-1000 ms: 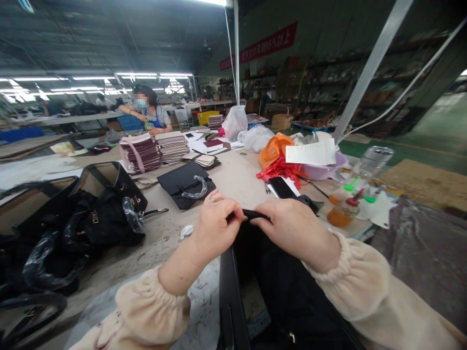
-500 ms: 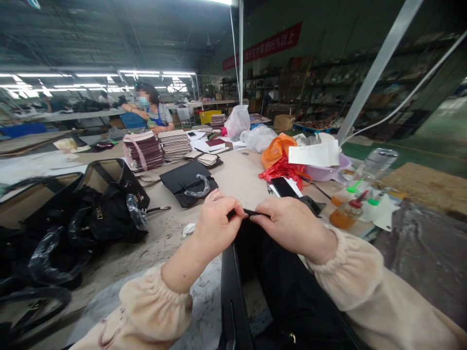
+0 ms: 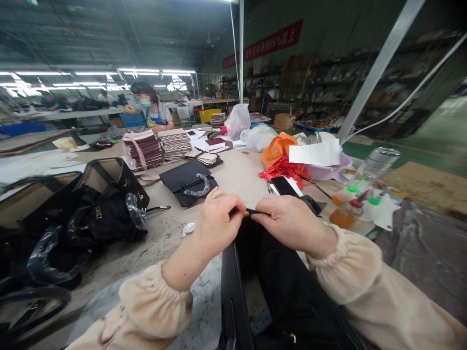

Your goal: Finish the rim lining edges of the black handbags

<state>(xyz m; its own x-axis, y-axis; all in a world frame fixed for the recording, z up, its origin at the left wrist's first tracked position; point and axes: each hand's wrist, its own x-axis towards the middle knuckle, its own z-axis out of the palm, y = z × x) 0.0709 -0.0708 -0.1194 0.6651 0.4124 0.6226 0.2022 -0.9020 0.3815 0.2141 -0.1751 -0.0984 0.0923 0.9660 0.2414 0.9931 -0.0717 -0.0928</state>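
Note:
A black handbag [image 3: 292,287] stands open-mouthed in front of me, with a smooth dark panel on its left side and softer black material on its right. At its far end, my left hand [image 3: 222,218] pinches the black edge between thumb and fingers. Close beside it, my right hand [image 3: 292,224] grips the same edge from the right, thumb below and fingers above. A narrow dark strip of the edge shows between the two hands. The inside of the bag is mostly in shadow. Beyond my left hand lies a flat black bag piece [image 3: 186,182] with a plastic-wrapped handle.
Several black bags [image 3: 109,209] crowd the table at left. Stacked maroon-edged panels [image 3: 144,151] stand farther back, near a seated co-worker [image 3: 156,114]. To the right are a phone [image 3: 284,186], a red plastic bag [image 3: 282,167], bottles of orange liquid [image 3: 346,214] and a slanted metal post [image 3: 379,73].
My hands stay on the bag's edge, the fingers shifting only slightly. The co-worker's raised arm has moved outward to the left.

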